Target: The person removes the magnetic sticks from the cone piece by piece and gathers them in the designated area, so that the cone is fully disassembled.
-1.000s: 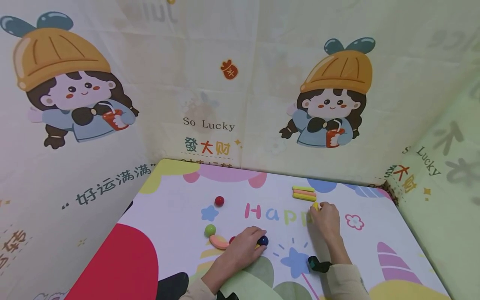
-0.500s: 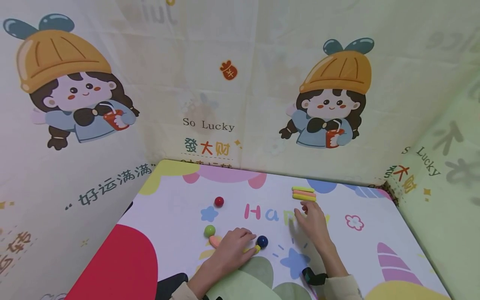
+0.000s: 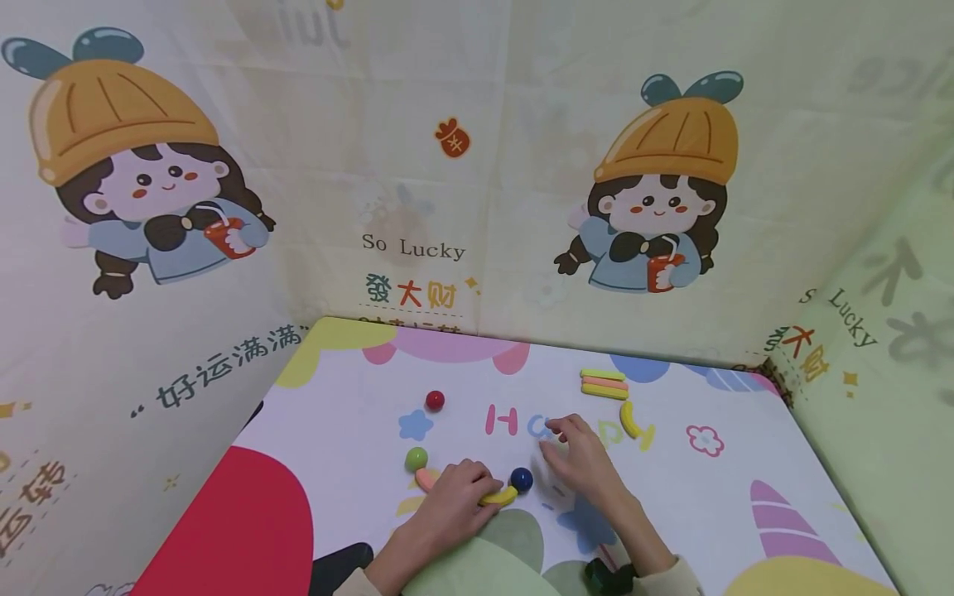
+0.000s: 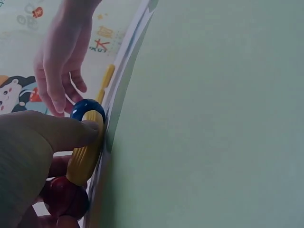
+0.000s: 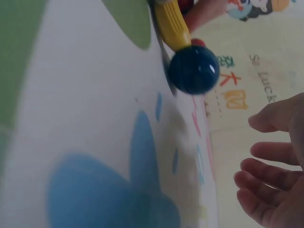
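Resting on the bench (image 3: 335,414), the left hand (image 3: 455,505) has its grip curled down on a yellow curved piece (image 3: 498,497), with the thumb pressing on top of it in the left wrist view; a dark red ball (image 4: 64,197) sits under the same fingers. Taking the blue ball (image 3: 521,478) as the landmark: the yellow curved piece lies just left of it and touches it, as the right wrist view shows. The right hand (image 3: 581,459) hovers just right of the blue ball, its grip open with fingers loosely spread and holding nothing. A pink piece (image 3: 425,478) pokes out beyond the left hand, left of the blue ball, and a green ball (image 3: 416,458) sits just past that, farther left. A red ball (image 3: 436,401) lies well behind and to the left of the blue ball. Behind and to the right of it lies a second yellow curved piece (image 3: 629,420), and farther back a stack of three sticks (image 3: 604,384), green, pink and yellow, lying side by side and touching
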A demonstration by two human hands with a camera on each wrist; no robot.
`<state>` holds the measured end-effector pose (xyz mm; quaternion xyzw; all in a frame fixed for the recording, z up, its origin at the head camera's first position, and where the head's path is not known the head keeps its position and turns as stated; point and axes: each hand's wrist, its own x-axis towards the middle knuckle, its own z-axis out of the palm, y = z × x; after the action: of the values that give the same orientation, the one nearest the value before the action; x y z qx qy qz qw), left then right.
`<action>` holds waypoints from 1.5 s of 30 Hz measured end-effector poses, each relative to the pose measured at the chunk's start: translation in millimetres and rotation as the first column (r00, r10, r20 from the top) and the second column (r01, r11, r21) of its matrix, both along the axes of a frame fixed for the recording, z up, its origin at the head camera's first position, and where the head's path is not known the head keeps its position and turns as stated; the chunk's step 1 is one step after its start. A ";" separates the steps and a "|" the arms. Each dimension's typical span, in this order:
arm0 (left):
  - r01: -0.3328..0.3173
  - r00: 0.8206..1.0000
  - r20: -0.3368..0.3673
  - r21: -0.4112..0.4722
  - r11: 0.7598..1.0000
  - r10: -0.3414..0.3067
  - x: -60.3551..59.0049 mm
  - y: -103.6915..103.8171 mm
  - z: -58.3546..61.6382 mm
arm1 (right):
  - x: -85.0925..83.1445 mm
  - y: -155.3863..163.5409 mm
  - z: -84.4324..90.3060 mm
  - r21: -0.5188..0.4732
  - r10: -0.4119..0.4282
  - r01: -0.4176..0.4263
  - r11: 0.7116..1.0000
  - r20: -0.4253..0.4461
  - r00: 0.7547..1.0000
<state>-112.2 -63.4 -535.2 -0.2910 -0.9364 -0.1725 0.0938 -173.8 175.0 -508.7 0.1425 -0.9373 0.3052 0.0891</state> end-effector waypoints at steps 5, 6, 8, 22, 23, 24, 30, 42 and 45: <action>0.021 1.000 -0.004 0.014 1.000 -0.021 -1.1 -1.2 -0.4 | 10.2 -9.0 -0.8 0.011 0.099 -0.099 0.995 0.010 0.995; 0.026 1.000 0.000 0.016 1.000 -0.026 -1.3 -1.5 -0.4 | 11.9 -10.3 -1.2 0.011 0.123 -0.123 0.992 0.005 0.992; 0.036 0.999 0.004 0.016 0.999 -0.036 -1.9 -2.1 -0.6 | 15.2 -12.6 -2.0 0.016 0.174 -0.174 0.985 -0.013 0.985; 0.079 0.997 0.008 0.077 0.994 -0.080 -5.1 -6.2 -6.4 | 25.8 -15.9 -9.2 0.185 0.432 -0.408 0.894 -0.114 0.895; 0.081 0.997 0.010 0.082 0.993 -0.082 -5.2 -6.5 -6.5 | 26.1 -15.6 -9.2 0.188 0.438 -0.414 0.890 -0.108 0.892; 0.082 0.996 0.010 0.087 0.993 -0.084 -5.5 -6.8 -6.8 | 26.2 -15.3 -9.7 0.191 0.445 -0.421 0.887 -0.102 0.890; 0.098 0.995 -0.012 0.110 0.989 -0.098 -6.3 -8.2 -7.0 | 26.3 -13.8 -14.6 0.197 0.513 -0.485 0.852 -0.127 0.849; 0.103 0.995 0.006 0.129 0.986 -0.104 -6.4 -8.9 -8.7 | 26.2 -15.2 -16.4 0.163 0.474 -0.463 0.871 -0.035 0.880; 0.104 0.994 -0.001 0.130 0.986 -0.105 -6.5 -9.1 -8.9 | 25.9 -15.5 -16.6 0.153 0.467 -0.459 0.875 -0.022 0.884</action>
<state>-118.7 -72.5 -544.1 -0.3326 -0.9068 -0.2384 0.1009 -148.0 159.5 -525.2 0.3774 -0.8925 0.2451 0.0306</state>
